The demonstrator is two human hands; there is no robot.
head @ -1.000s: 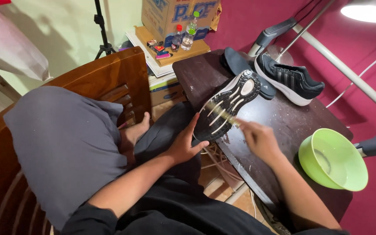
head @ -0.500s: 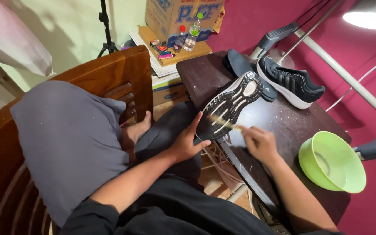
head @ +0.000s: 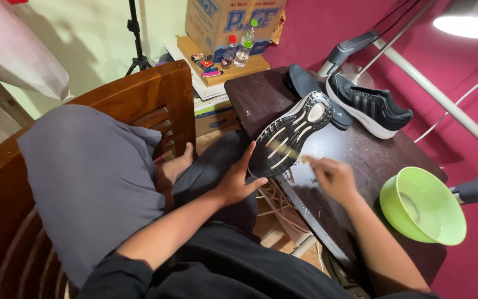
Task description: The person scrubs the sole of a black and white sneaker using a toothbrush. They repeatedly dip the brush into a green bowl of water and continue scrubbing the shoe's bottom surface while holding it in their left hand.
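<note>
A black sneaker (head: pixel 291 135) lies sole-up, its heel at the near edge of a dark wooden table (head: pixel 360 160). My left hand (head: pixel 236 180) grips the sneaker's heel end from the left. My right hand (head: pixel 333 177) is closed around a small brush (head: pixel 294 155) whose bristle end rests on the white-ribbed sole; it is blurred by motion. The second black sneaker (head: pixel 369 105) with white stripes stands upright at the table's far side. A dark insole (head: pixel 305 88) lies beside it.
A green plastic bowl (head: pixel 424 205) with a little water sits on the table's right end. A wooden chair (head: pixel 139 105) draped with grey cloth stands left. Cardboard boxes (head: pixel 230 19), small bottles (head: pixel 244 44) and a tripod (head: pixel 136 39) are at the back wall. A lamp (head: pixel 466 22) shines upper right.
My right hand has shifted slightly along the sole with the brush in a scrubbing stroke. The left hand keeps its grip on the heel. The view has moved a little.
</note>
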